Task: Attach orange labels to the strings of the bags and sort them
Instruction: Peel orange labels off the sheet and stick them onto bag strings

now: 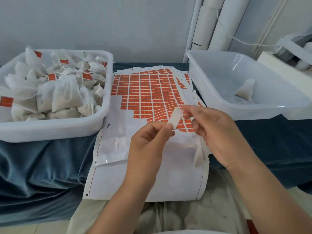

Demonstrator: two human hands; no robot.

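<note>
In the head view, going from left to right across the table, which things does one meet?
left tub full of labelled bags → sheet of orange labels → right tub holding a single bag

Rear wall (101, 22), 12 o'clock: plain, pale grey-blue, evenly lit, no hard shadows.
White pipes (217, 22), 1 o'clock: several, upright to slightly leaning, close against wall.
Thin white cord (244, 43), 2 o'clock: runs from pipes toward white unit (287, 53) at right edge; unit blurred.
Dark blue velvety cloth (42, 166), 9 to 3 o'clock: creased, hangs over front edge at 8 o'clock.
Floor (33, 228), 7 o'clock: pale tiles, narrow strip visible.
</note>
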